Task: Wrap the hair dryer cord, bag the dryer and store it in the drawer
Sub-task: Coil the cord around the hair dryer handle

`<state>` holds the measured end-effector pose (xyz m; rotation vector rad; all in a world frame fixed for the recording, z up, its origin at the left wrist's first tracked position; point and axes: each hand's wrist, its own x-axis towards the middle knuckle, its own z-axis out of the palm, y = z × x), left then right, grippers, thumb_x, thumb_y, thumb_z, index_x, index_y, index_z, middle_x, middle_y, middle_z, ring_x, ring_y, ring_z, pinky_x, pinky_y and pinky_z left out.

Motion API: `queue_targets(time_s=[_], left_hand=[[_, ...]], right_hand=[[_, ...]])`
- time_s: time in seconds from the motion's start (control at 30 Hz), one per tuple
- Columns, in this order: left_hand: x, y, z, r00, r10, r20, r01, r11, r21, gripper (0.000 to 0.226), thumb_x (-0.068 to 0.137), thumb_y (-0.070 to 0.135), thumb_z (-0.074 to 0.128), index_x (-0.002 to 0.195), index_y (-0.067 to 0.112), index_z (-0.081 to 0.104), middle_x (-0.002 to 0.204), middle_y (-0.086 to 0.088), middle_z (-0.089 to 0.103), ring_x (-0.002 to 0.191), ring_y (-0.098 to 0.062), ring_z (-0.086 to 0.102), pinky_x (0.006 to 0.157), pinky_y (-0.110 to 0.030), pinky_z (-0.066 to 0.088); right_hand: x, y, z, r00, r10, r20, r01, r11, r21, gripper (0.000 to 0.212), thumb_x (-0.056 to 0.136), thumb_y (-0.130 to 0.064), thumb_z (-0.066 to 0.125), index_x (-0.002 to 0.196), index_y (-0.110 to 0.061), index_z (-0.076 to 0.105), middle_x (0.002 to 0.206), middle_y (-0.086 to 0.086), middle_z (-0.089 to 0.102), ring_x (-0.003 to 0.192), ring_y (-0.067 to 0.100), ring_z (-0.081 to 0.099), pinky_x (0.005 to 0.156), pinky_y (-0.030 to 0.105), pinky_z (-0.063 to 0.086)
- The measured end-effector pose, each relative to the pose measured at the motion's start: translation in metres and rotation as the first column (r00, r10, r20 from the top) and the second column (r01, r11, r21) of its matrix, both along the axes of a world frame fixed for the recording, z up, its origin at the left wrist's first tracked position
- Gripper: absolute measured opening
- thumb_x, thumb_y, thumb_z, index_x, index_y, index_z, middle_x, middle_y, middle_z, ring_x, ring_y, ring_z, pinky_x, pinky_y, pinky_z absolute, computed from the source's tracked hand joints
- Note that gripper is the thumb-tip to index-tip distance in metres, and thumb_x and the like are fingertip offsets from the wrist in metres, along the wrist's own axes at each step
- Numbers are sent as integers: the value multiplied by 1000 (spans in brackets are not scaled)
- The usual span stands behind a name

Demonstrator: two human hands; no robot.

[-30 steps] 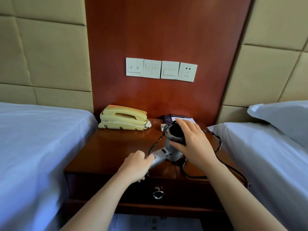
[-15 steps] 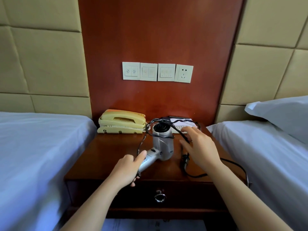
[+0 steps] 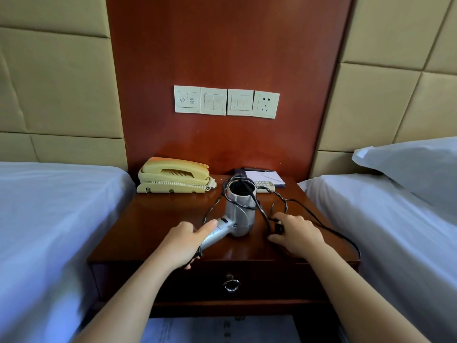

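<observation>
Hair dryer (image 3: 241,216) upright mid-surface (image 3: 160,219), cord (image 3: 261,211) looped over nozzle; L hand (image 3: 183,241) fingers wrapped round handle, R hand (image 3: 298,233) fingers pinching black plug (image 3: 280,229) just right of it.

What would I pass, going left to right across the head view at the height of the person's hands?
Left bed → left hand → hair dryer, which that hand holds → right hand → right bed.
</observation>
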<state>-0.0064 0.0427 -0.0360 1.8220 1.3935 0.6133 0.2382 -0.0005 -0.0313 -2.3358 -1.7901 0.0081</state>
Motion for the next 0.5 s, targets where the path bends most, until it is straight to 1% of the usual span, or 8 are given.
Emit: queue_targets(time_s=[0.1, 0.2, 0.27, 0.33, 0.4, 0.5], left_hand=[[0, 0, 2, 1000, 11, -11, -11, 1000, -3, 53, 89, 60, 43, 75, 9, 45, 70, -11, 56, 47, -18, 47, 43, -24, 42], [-2, 5, 0, 1000, 27, 14, -26, 999, -44, 57, 88, 62, 42, 83, 5, 51, 73, -12, 57, 48, -18, 49, 43, -24, 43], [-5, 9, -3, 998, 47, 45, -44, 997, -63, 62, 86, 64, 43, 87, 4, 53, 72, -12, 57, 51, -20, 50, 46, -26, 44], [-9, 12, -4, 996, 70, 60, -65, 995, -71, 64, 85, 66, 44, 89, 3, 54, 72, -12, 58, 52, -20, 51, 48, -28, 45], [-12, 15, -5, 994, 96, 53, -93, 994, -62, 64, 84, 66, 44, 90, 3, 54, 74, -12, 60, 52, -20, 53, 50, -29, 48], [-17, 17, -5, 990, 141, 25, -140, 990, -34, 62, 84, 66, 45, 86, 5, 53, 76, -11, 61, 54, -20, 56, 51, -29, 51]], right_hand=[[-2, 6, -4, 996, 45, -78, -46, 999, -8, 49, 82, -40, 65, 125, -24, 49, 120, 8, 60, 112, 33, 55, 80, 35, 44], [-4, 12, -7, 982, 117, -148, -114, 993, 28, 41, 80, -32, 69, 116, -18, 54, 110, 7, 62, 107, 31, 55, 73, 29, 39], [-5, 17, -9, 971, 168, -170, -158, 985, 71, 37, 80, -25, 68, 115, -18, 55, 111, 7, 63, 107, 30, 56, 78, 31, 41], [-4, 23, -13, 968, 210, -137, -196, 974, 111, 37, 82, -18, 65, 118, -21, 55, 115, 7, 62, 111, 30, 54, 86, 34, 43], [-4, 29, -19, 967, 233, -105, -214, 963, 165, 40, 84, -13, 60, 122, -24, 53, 120, 5, 60, 115, 28, 52, 92, 36, 43], [-7, 39, -30, 958, 268, -105, -237, 941, 244, 44, 89, -10, 52, 130, -26, 49, 125, 4, 57, 120, 26, 48, 97, 36, 42]])
